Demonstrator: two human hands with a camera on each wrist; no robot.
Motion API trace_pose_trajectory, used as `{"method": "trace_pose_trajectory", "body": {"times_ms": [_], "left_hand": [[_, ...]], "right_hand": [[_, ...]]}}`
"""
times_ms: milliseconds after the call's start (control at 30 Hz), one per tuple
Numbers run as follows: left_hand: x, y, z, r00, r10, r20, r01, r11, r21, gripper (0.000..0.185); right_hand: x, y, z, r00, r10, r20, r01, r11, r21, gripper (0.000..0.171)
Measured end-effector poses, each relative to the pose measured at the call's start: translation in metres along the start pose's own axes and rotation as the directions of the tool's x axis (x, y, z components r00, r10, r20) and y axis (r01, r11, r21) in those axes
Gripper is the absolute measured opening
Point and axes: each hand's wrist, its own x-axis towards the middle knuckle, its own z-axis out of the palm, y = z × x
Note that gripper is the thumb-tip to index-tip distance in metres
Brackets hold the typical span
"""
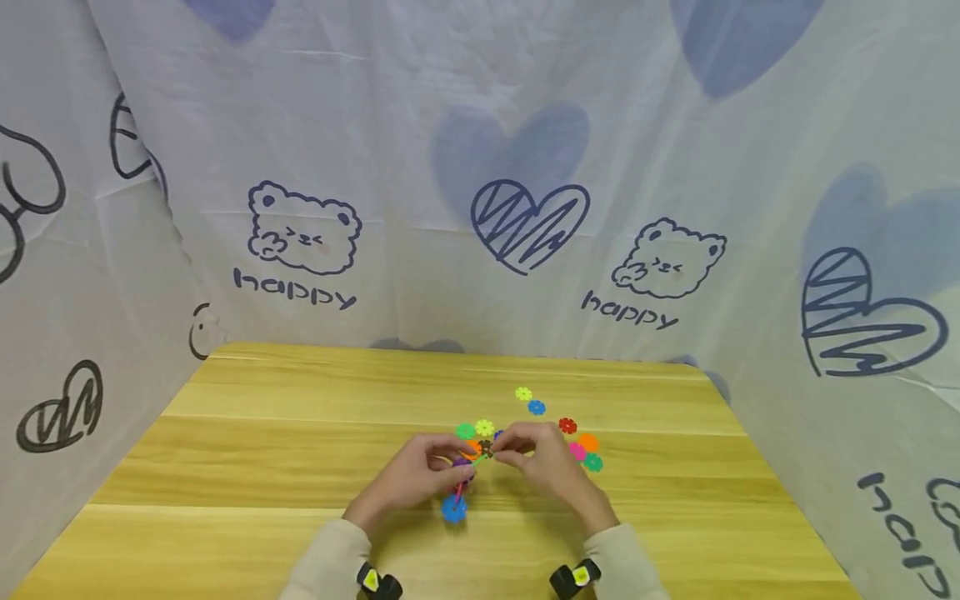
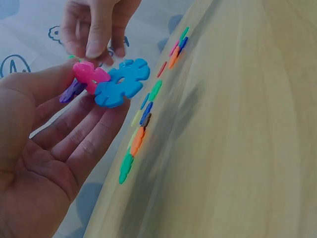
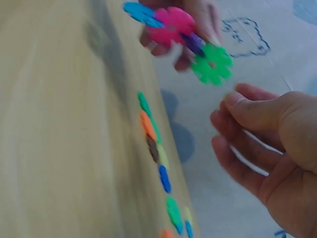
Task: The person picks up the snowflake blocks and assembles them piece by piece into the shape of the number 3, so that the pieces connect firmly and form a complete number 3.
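A short chain of notched plastic snowflake discs is in my left hand [image 1: 416,473], which pinches it between thumb and fingers. The chain runs from a blue disc [image 2: 123,83] through a pink disc [image 3: 171,26] and a purple disc [image 3: 192,43] to a green disc [image 3: 213,65] at its far end. Close by that green end is my right hand [image 1: 546,460], its fingers loosely bent. In the right wrist view a gap separates the right fingertips [image 3: 234,98] from the green disc, and nothing shows between them.
Loose discs lie flat on the wooden table [image 1: 300,408] beyond the hands. Among them are a yellow disc [image 1: 523,393], a red disc [image 1: 567,426], an orange disc [image 1: 588,442] and a brown disc [image 1: 486,450]. A printed cloth [image 1: 405,275] hangs behind the table.
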Motion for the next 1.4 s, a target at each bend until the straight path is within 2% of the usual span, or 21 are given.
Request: {"method": "trace_pose_trajectory", "body": {"times_ms": [133,300,600,1067,1267,1400], "left_hand": [[-0.001,0.001,-0.004,0.999,-0.040,-0.006,0.040,0.999,-0.005,0.037],[-0.004,0.004,-0.007,0.998,-0.053,0.021,0.053,0.999,-0.011,0.045],[-0.004,0.003,-0.007,0.998,-0.046,0.035,0.047,0.998,-0.039,0.044],[-0.006,0.005,-0.006,0.999,-0.045,0.012,0.045,0.999,-0.004,0.040],[-0.006,0.003,-0.005,0.999,-0.051,0.017,0.051,0.999,0.001,0.040],[-0.005,0.003,-0.005,0.998,-0.053,0.023,0.053,0.999,0.000,0.039]], "right_hand": [[-0.004,0.008,-0.019,0.998,0.066,-0.007,-0.066,0.993,-0.094,0.005],[-0.010,0.017,-0.038,0.986,0.166,0.017,-0.159,0.968,-0.192,0.006],[-0.015,0.034,-0.035,0.960,0.279,0.003,-0.263,0.909,-0.322,0.012],[-0.019,0.044,-0.030,0.955,0.294,0.022,-0.264,0.885,-0.385,0.018],[-0.018,0.046,-0.028,0.962,0.272,0.027,-0.241,0.890,-0.387,0.020],[-0.017,0.047,-0.030,0.970,0.242,0.029,-0.214,0.905,-0.368,0.018]]}}
